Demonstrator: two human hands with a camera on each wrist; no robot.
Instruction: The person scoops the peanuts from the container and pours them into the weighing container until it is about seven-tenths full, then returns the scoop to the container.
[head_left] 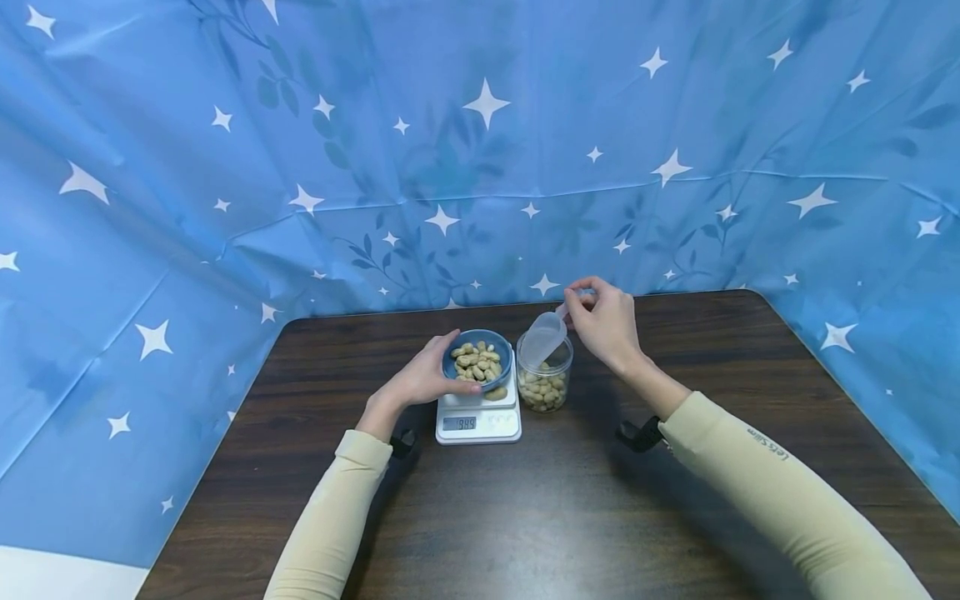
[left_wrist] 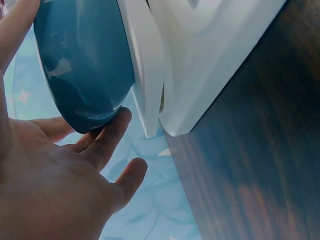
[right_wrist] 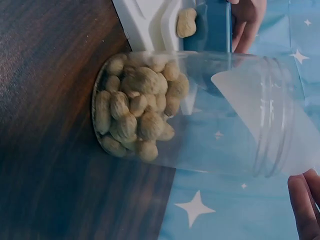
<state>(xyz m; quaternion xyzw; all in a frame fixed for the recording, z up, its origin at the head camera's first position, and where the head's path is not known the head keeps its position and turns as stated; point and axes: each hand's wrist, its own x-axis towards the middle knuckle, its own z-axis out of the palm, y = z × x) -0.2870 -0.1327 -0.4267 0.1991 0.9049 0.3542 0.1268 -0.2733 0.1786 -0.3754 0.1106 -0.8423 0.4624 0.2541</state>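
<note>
My left hand (head_left: pixel 423 372) grips a blue bowl (head_left: pixel 506 346) of unshelled peanuts (head_left: pixel 474 360), its thumb at the near rim and its fingers round the far side. Under the bowl is a white kitchen scale (head_left: pixel 495 427); one loose peanut (right_wrist: pixel 186 22) lies on its platform beside the bowl. In the left wrist view, fingertips touch the bowl's underside. My right hand (head_left: pixel 606 321) pinches the handle of a translucent white scoop (head_left: pixel 545 333), whose front edge dips into the mouth of a clear jar (right_wrist: pixel 215 145). Peanuts (right_wrist: pixel 135 105) fill the jar's lower part.
Scale and jar stand side by side near the far edge of a dark wooden table (head_left: pixel 540 517). A blue star-patterned cloth (head_left: pixel 450 150) hangs right behind that edge. The scale's lit display (head_left: pixel 459 423) shows digits too small to read surely.
</note>
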